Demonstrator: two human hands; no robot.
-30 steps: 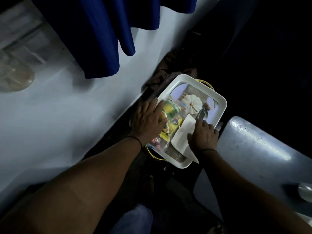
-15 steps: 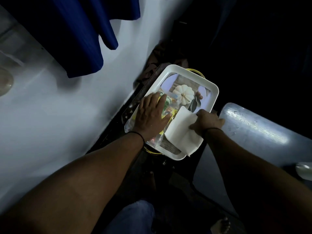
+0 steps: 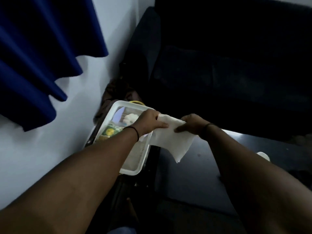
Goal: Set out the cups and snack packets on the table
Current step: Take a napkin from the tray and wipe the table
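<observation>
Both hands hold a white paper napkin [image 3: 170, 141] in the air above the tray's right edge. My left hand [image 3: 150, 123] pinches its upper left corner and my right hand [image 3: 192, 124] grips its upper right edge, so the sheet hangs down between them. Below sits a white tray [image 3: 135, 168] holding a green and yellow snack packet [image 3: 110, 131] and a pale round object [image 3: 130, 117], partly hidden by my left arm. A white cup [image 3: 263, 156] shows on the dark table at the right.
A dark table [image 3: 199, 166] lies to the right of the tray. Blue curtains [image 3: 33, 56] hang over a white wall [image 3: 42, 157] on the left. A dark seat [image 3: 228, 65] fills the upper right. A dark bag sits under the tray.
My right hand lifted the napkin out of the tray. My left hand left the snack packets and took hold of the napkin's other corner. The view shifted, with the tray now lower left.
</observation>
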